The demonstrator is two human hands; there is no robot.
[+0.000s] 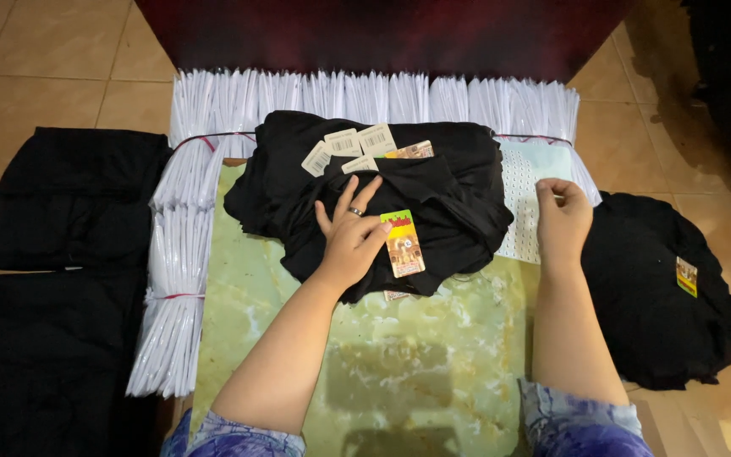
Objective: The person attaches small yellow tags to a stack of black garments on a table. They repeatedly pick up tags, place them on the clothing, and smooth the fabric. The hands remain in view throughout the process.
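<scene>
Head view: left hand (350, 233) pressed flat, fingers spread, on black folded garment (374, 199) atop green table (399, 355), thumb pinning colourful tag (403, 243). Right hand (562, 211) pinching at white sticker sheet (524, 199), fingertips closed. Best peeled slowly, garment kept flat, tag steady.

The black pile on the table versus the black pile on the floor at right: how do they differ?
The table pile carries several pale tags and a colourful tag under the left hand; the floor pile shows one small colourful tag and lies untouched. The table pile lies between white packet bundles; the floor pile lies on tiles. Both are black fabric.
</scene>
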